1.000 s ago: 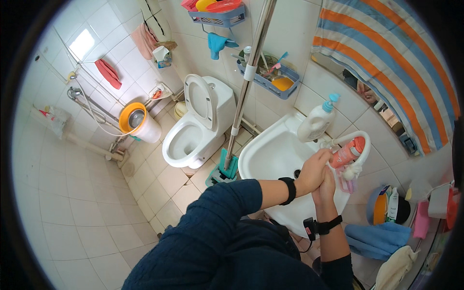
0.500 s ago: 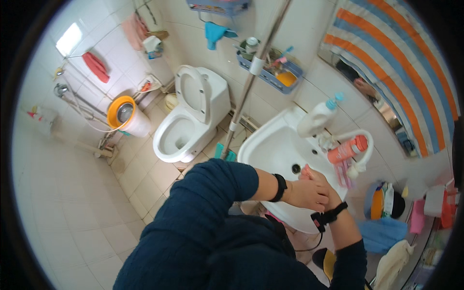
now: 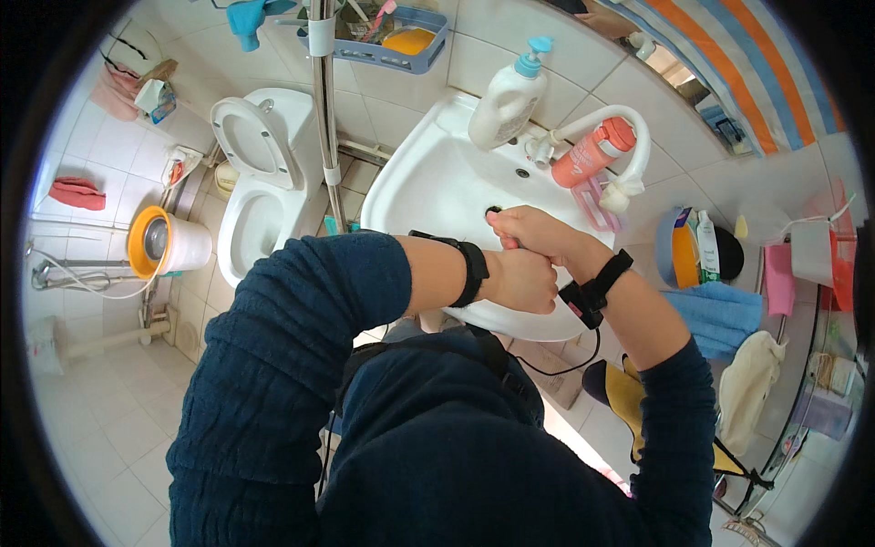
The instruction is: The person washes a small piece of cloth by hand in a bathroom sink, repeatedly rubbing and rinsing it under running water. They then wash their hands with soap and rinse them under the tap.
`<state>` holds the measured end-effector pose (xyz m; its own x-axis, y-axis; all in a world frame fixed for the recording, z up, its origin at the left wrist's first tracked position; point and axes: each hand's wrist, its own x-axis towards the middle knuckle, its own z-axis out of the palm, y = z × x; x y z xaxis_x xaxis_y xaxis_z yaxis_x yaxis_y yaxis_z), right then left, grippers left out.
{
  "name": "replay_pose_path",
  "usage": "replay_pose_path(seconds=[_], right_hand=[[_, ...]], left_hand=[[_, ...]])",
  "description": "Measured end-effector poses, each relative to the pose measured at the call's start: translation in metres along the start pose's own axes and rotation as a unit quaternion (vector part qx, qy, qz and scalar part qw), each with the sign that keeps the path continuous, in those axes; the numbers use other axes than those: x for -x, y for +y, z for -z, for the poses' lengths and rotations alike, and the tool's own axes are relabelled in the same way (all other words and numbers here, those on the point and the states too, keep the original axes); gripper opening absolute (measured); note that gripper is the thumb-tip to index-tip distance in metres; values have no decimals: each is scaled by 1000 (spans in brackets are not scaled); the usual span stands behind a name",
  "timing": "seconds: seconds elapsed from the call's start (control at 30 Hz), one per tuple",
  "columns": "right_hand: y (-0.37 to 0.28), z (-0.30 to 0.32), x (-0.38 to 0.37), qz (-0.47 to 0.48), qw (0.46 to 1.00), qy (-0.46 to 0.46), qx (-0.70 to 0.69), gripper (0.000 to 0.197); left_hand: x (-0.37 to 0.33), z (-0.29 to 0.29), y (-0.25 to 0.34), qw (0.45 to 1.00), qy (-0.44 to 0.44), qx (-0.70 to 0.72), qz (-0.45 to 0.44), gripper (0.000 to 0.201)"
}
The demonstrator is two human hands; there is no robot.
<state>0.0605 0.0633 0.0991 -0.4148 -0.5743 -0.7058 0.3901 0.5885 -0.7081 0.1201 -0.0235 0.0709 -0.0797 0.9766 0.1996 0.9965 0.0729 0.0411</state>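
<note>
Over the near part of the white washbasin (image 3: 401,196), my two hands are pressed together. My left hand (image 3: 524,281) is curled into a fist below my right hand and touches its palm side. My right hand (image 3: 545,233) has bent fingers, its thumb side toward the drain hole. Whether either hand holds anything is hidden. A white pump bottle (image 3: 503,105) with a blue top stands on the basin's back rim. To its right are the tap (image 3: 540,148), a coral-red bottle (image 3: 591,155) and a pink holder (image 3: 597,205).
A metal pole (image 3: 324,100) rises left of the basin, with a toilet (image 3: 251,223) behind it. An orange-rimmed bucket (image 3: 187,244) stands farther left. A blue wall basket (image 3: 392,53) hangs above. At right hang a blue towel (image 3: 720,319) and a pale cloth (image 3: 749,383).
My left hand has slid from the back of my right hand to below it and closed into a fist. The view has shifted, so the basin sits farther left and higher.
</note>
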Motion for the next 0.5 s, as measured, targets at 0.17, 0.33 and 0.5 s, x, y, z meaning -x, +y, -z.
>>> replay_pose_path(seconds=[0.17, 0.33, 0.5], right_hand=[[-6, -1, 1, 5, 998, 38, 57, 40], [-13, -6, 4, 43, 987, 86, 132, 40], [-21, -10, 8, 56, 977, 122, 163, 40]], left_hand=[[-2, 3, -1, 997, -77, -12, 13, 11], [-2, 3, -3, 995, -94, -40, 20, 12], [-1, 4, -6, 991, -106, -84, -4, 13]])
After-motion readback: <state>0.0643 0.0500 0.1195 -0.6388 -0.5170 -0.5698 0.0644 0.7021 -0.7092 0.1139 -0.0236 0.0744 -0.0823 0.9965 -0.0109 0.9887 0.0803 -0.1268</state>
